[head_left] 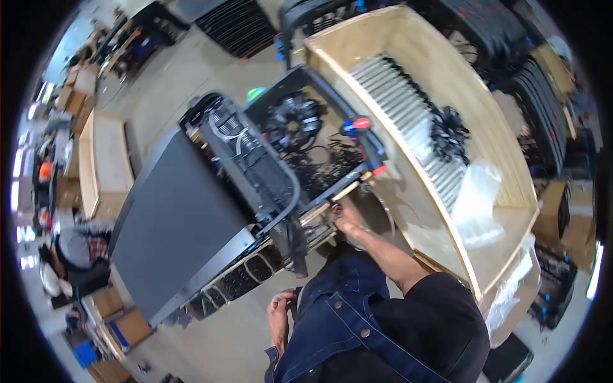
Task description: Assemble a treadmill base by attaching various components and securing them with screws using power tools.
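The right hand (347, 220) is reaching forward to the near lower corner of the open black metal chassis (281, 166), at the pale wooden edge strip (341, 191). Its fingers are resting against that corner; whether the grip is closing on anything cannot be told. The left hand (279, 313) is hanging low beside the blue denim garment (332, 319), fingers loosely curled, grip narrow and holding nothing visible.

The chassis is sitting tilted on a dark grey flat panel (179, 223). Inside it, a black round fan (294, 121), grey and white cables (230, 131) and loose black wiring (319, 166) are showing. A red and blue clamp (361, 124) is sitting on its far rail.

To the right, a large shallow plywood tray (504, 236) is holding a row of grey ribbed metal fins (408, 115), a bundle of small black parts (449, 133) and a crumpled clear plastic bag (476, 198). Brown cardboard boxes (124, 325) are standing on the floor at lower left.
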`<state>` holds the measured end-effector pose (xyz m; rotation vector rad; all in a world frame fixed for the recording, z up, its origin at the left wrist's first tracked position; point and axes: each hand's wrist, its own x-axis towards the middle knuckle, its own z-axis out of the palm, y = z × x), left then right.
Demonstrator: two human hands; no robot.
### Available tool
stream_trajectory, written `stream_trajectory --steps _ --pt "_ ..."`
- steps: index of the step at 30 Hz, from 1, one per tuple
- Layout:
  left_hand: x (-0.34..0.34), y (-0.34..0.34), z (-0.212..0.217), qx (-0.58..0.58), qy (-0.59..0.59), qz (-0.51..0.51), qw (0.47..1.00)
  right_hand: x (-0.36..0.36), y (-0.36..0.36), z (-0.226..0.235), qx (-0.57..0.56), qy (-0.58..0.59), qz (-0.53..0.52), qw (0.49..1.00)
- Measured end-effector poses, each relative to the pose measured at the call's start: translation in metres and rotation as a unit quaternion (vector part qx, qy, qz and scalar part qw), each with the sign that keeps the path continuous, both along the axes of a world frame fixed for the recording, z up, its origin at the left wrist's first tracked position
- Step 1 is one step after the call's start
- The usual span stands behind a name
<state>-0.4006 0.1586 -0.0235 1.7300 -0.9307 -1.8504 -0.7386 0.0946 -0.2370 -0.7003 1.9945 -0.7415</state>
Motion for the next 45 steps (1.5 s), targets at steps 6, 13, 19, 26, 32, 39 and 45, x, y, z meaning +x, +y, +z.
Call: stream_trajectory --steps 6,13,19,26,32,39,45 --pt "-0.091 -0.069 0.005 -0.143 0.059 -0.304 0.94 0.001 0.072 0.108 0.004 -0.174 0.287 0.942" --pt "-0.207 -0.104 0.033 -0.237 -0.005 -0.42 0.876 -0.189 0.087 0.238 -0.179 -0.283 0.017 0.942" --pt "-0.321 -0.119 0.027 -0.137 -0.065 -0.487 0.86 -0.396 0.119 0.057 -0.126 -0.157 -0.403 0.893" --pt "-0.373 -0.136 0.022 -0.116 -0.149 -0.305 0.933 -0.399 0.104 -0.109 0.284 0.061 0.164 0.943" --pt "-0.533 -0.149 0.018 -0.311 -0.035 -0.503 0.806 -0.39 0.134 -0.156 0.196 -0.009 -0.06 0.979" --pt "-0.614 -0.135 -0.059 -0.44 -0.165 -0.604 0.643 -0.395 0.085 -0.193 0.165 -0.331 -0.321 0.872" --pt "-0.627 -0.119 -0.073 -0.507 -0.138 -0.595 0.608 -0.46 -0.043 -0.282 -0.015 -0.129 -0.407 0.904"
